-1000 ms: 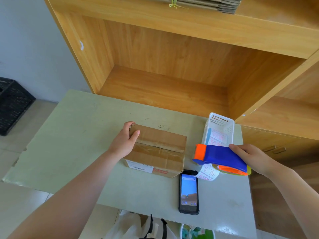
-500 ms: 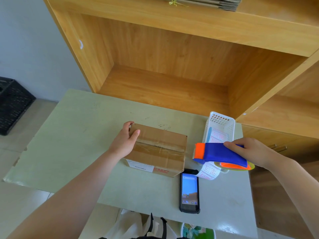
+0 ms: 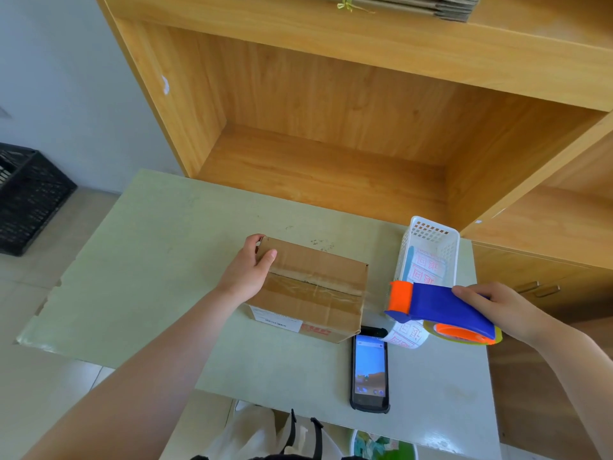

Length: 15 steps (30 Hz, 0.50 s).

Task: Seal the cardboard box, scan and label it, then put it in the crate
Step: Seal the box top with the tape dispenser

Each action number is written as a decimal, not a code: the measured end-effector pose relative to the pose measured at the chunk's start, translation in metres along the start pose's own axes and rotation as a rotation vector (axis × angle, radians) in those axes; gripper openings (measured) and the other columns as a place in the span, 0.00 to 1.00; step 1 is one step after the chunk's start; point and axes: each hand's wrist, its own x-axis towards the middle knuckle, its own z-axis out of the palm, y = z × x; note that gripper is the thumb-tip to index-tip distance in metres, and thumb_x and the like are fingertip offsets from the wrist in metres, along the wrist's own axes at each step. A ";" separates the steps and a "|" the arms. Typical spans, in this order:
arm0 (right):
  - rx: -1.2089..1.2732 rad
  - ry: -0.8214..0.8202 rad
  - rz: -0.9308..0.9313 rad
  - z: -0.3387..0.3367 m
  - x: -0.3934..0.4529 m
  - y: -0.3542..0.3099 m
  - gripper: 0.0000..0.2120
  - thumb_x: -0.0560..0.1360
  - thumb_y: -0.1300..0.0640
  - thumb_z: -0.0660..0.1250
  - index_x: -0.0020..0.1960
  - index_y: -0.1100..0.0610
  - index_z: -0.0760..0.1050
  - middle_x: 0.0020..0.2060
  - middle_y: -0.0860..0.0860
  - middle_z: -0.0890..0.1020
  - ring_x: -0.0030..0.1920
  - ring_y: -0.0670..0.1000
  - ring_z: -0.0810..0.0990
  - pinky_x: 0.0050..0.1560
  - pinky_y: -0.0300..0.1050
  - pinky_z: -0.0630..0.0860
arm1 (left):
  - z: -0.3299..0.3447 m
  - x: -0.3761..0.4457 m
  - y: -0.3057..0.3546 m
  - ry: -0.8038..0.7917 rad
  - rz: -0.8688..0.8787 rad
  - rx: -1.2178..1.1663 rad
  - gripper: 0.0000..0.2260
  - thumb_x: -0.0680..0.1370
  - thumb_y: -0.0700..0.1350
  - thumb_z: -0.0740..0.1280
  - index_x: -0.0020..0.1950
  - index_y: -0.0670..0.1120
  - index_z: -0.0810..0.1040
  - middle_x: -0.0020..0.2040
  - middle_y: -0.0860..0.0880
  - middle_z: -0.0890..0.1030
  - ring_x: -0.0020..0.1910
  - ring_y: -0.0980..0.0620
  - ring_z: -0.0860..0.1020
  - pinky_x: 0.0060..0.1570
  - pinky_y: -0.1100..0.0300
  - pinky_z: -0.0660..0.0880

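Observation:
A brown cardboard box sits on the pale green table, its flaps closed and clear tape running along the top seam. My left hand grips the box's far left corner, thumb on top. My right hand holds a blue and orange tape dispenser just off the box's right side, above the table. Under the dispenser a roll of white labels with red print lies on the table. A black handheld scanner lies screen up in front of the box. The black crate stands on the floor, far left.
A white perforated basket with more labels stands behind the dispenser. A wooden shelf unit rises behind the table, with flattened cardboard on top. A wooden cabinet is to the right. A white bag lies below the table's front edge.
My right hand has lifted the tape dispenser slightly and tilted its nose up, staying right of the box. My left hand and the box have not moved.

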 end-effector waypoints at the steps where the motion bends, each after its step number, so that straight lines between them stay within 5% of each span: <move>1: -0.008 0.011 0.013 -0.002 -0.002 0.002 0.28 0.73 0.33 0.61 0.46 0.58 0.81 0.34 0.48 0.86 0.36 0.50 0.85 0.36 0.40 0.74 | 0.000 0.000 0.000 -0.002 0.001 0.002 0.23 0.80 0.58 0.57 0.73 0.52 0.60 0.58 0.49 0.78 0.48 0.47 0.78 0.47 0.53 0.73; 10: -0.181 0.045 0.023 0.005 0.007 -0.004 0.25 0.73 0.34 0.58 0.40 0.54 0.82 0.28 0.47 0.82 0.33 0.50 0.80 0.34 0.38 0.69 | 0.001 0.001 -0.001 -0.008 0.008 0.000 0.24 0.80 0.59 0.57 0.74 0.51 0.60 0.64 0.50 0.76 0.57 0.46 0.77 0.52 0.53 0.72; 15: -0.289 0.026 0.035 0.015 0.025 -0.002 0.31 0.72 0.28 0.57 0.44 0.56 0.81 0.34 0.51 0.84 0.39 0.54 0.84 0.38 0.40 0.74 | 0.001 0.001 -0.002 -0.014 0.005 -0.009 0.25 0.80 0.61 0.57 0.74 0.52 0.60 0.67 0.49 0.75 0.61 0.45 0.76 0.60 0.47 0.73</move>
